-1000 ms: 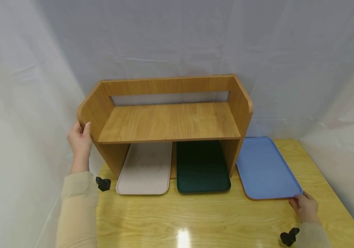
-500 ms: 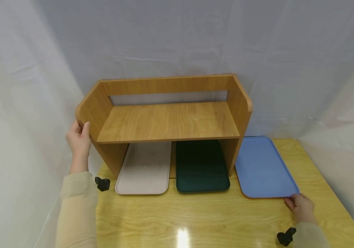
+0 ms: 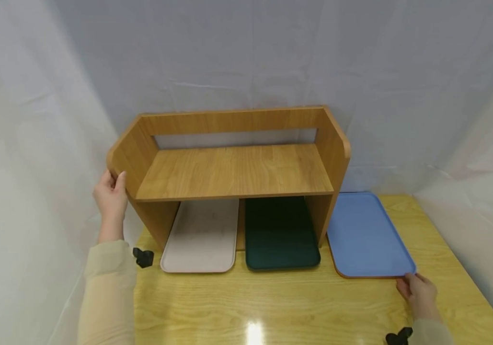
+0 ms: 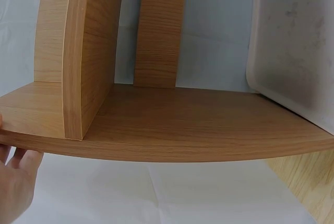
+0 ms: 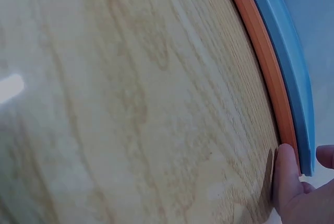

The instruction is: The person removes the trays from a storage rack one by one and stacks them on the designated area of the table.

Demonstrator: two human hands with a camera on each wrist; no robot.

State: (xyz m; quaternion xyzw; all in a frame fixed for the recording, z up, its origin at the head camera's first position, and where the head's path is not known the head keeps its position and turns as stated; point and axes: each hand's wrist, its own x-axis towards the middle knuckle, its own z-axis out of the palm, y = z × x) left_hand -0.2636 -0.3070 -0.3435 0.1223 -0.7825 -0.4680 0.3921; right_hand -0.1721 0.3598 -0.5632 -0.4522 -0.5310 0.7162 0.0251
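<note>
My left hand (image 3: 111, 195) grips the front edge of the left side panel of a wooden desktop shelf (image 3: 234, 172), thumb inside and fingers outside. In the left wrist view, part of this hand (image 4: 18, 182) shows at the panel's edge. My right hand (image 3: 418, 292) holds the near right corner of a blue tray (image 3: 369, 235). An orange tray (image 5: 266, 62) lies directly under the blue one; its rim shows in the right wrist view. There, the thumb presses against the orange rim, and another finger shows on the blue tray's far side.
Under the shelf lie a whitish tray (image 3: 203, 239) on the left and a dark green tray (image 3: 281, 235) on the right, side by side. Their near ends stick out onto the wooden table (image 3: 212, 306). White sheeting (image 3: 246, 52) hangs behind and at both sides.
The near right corner of the blue and orange trays has shifted slightly left, with my right hand on it. My left hand stays on the shelf panel.
</note>
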